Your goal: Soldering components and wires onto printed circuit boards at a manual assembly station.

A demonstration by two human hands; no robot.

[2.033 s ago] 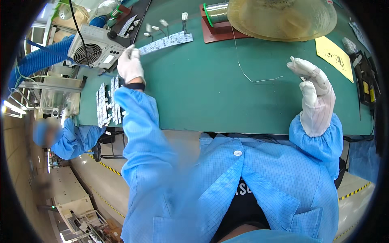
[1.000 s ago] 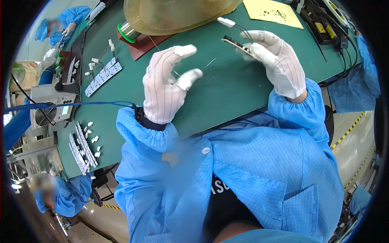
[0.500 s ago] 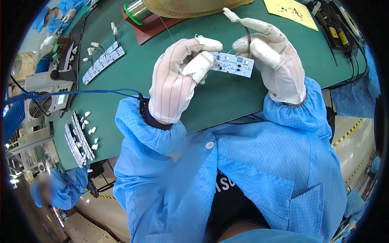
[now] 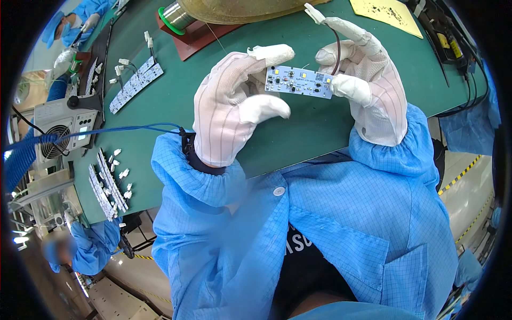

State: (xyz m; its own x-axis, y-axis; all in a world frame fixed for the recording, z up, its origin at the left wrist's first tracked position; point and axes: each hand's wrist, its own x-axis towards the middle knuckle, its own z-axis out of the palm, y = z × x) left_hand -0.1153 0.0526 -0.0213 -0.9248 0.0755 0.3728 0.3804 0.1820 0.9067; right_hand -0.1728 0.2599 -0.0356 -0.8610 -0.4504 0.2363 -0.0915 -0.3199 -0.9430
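A short white circuit board (image 4: 298, 81) with small yellow LEDs is held up over the green bench, its face toward me. My right hand (image 4: 368, 85), in a white glove, pinches the board's right end between thumb and fingers. A dark cable (image 4: 338, 50) rises beside these fingers to a white connector (image 4: 314, 14) near the raised fingertips. My left hand (image 4: 232, 104), gloved too, has its thumb and index finger spread apart at the board's left end. The thumb is clear of the board; whether a rear finger touches it is hidden.
Several assembled LED boards (image 4: 136, 88) lie at the left, with another group (image 4: 109, 184) near the bench's left edge. Behind are a solder wire spool (image 4: 178, 17) on a red stand and a yellow sheet (image 4: 385, 16). A blue cord (image 4: 122, 128) runs from my left wrist.
My left thumb has come off the board and the left hand has opened. My right thumb now presses on the board's right end, and the board has shifted slightly left.
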